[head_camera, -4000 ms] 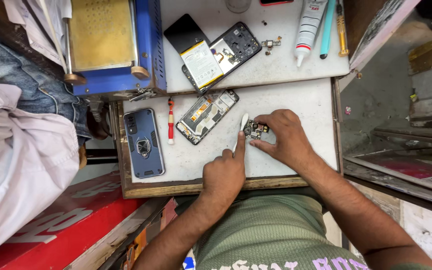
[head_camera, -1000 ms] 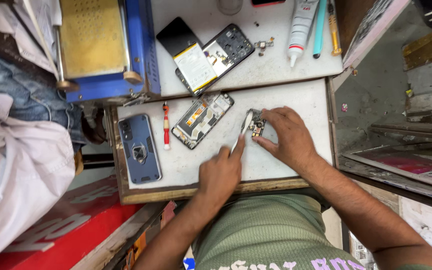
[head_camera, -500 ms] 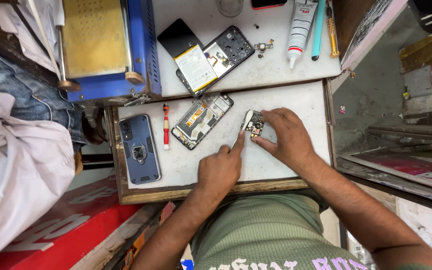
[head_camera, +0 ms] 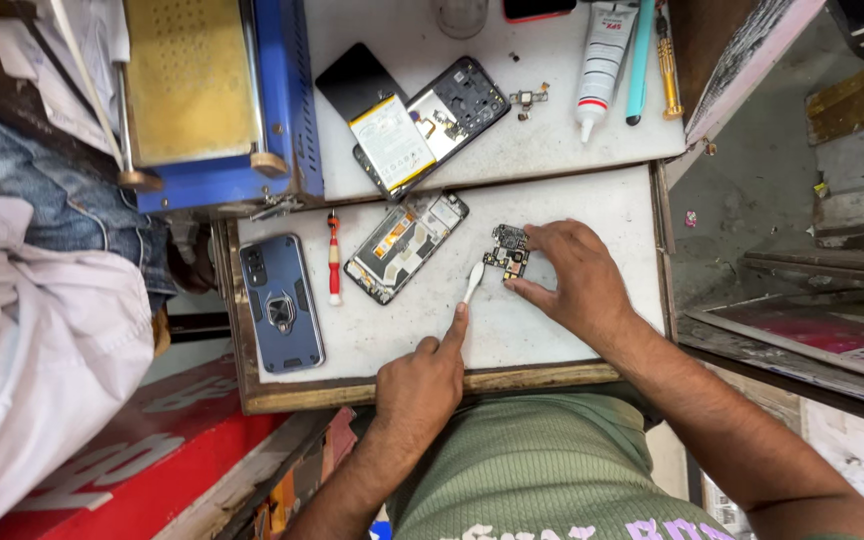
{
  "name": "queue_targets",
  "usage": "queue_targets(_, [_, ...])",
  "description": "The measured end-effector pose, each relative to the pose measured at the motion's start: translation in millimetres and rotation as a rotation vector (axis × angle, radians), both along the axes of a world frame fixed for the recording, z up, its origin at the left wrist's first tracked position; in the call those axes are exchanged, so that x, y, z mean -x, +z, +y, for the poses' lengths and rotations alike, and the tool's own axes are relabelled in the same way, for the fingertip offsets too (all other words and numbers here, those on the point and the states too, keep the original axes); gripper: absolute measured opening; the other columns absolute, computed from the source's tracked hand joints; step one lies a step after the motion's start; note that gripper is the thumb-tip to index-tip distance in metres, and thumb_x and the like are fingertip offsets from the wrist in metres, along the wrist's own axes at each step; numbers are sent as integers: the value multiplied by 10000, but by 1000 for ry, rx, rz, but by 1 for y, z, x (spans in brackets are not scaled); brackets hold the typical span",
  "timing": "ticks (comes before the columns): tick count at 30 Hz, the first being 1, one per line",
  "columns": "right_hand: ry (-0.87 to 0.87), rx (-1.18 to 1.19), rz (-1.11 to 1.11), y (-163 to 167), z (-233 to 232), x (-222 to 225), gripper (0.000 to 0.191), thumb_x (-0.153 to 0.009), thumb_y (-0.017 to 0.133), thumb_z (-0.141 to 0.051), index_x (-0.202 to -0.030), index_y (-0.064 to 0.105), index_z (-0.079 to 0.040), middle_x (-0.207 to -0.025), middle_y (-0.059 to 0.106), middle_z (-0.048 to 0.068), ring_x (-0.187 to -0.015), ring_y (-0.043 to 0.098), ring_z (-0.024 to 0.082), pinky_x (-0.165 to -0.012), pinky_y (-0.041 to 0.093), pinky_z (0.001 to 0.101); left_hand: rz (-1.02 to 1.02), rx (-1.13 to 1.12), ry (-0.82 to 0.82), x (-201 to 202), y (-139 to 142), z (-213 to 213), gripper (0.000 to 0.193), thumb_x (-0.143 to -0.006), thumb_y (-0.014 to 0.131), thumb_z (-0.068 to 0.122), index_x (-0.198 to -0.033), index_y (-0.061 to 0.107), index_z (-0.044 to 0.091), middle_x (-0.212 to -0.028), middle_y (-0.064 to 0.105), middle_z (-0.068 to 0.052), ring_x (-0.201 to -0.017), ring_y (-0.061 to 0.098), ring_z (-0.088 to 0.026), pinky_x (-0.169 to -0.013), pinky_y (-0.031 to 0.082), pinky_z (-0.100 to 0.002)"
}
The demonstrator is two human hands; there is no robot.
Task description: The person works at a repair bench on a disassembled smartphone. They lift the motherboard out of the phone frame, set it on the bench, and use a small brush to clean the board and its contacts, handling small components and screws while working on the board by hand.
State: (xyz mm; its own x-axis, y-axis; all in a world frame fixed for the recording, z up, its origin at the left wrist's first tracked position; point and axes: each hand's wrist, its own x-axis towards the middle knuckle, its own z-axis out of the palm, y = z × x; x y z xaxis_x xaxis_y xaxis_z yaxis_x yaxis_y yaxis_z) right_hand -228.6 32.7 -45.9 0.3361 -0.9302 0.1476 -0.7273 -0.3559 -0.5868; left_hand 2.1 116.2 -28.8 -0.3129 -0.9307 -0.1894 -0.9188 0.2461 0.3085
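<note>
The right hand [head_camera: 577, 280] rests on the white worktop [head_camera: 572, 330], its fingertips closed around the edges of a small circuit board [head_camera: 508, 252] and pinning it flat on the surface near the middle of the drawer-like tray. The left hand [head_camera: 420, 378] is curled around a white brush [head_camera: 472, 284], forefinger stretched along the handle; the brush tip sits just beside the board's lower left edge, though whether it touches is hard to tell from this height. Left of the board lies an opened phone frame [head_camera: 407, 245], tilted, with a red screwdriver [head_camera: 333, 255] next to it and a blue phone case [head_camera: 281, 302] with a ring holder further left. On the upper shelf sit another opened phone [head_camera: 452, 110] with a battery [head_camera: 392, 142] across it, a white glue tube [head_camera: 602, 60], a teal pen [head_camera: 640, 60] and a blue machine [head_camera: 287, 100] with a brass-coloured plate. At the far left another person's white sleeve [head_camera: 32, 370] shows.
</note>
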Motion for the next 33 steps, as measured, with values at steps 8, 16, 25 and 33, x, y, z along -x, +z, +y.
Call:
queue_targets(8, [-7,10,-4,-1,2,3,706,-741,915,-272,-1307,603,13,-1085,700,126,-1138,624,285,-959,543,393,-8,75,7,8,-8,-5,634,-930,640,202,-1539,473,162,-718,657,-91,-454,645,-284,-406,544,-431])
queue_targets(16, [10,125,12,-4,2,-2,571,-715,933,-289,-1105,610,-26,-1211,665,151,-1172,607,311,-1014,511,438,113,72,48,-14,-7,27,623,-978,646,191,-1557,437,103,-677,642,-68,-438,621,-208,-380,526,-383])
queue_targets(25, [-8,120,-13,1,1,-2,668,-700,946,-262,-1222,623,-1,-1144,665,140,-1149,609,333,-998,502,460,-20,171,-40,28,-5,-12,689,-893,655,196,-1552,465,122,-671,626,-59,-465,634,-243,-399,519,-402])
queue_targets(33, [-11,85,-49,-3,-2,-1,594,-693,943,-256,-1148,638,-27,-1129,677,139,-1139,615,319,-992,506,449,-100,191,-103,25,-9,-13,666,-894,645,171,-1541,490,138,-673,636,-53,-450,639,-230,-386,529,-388])
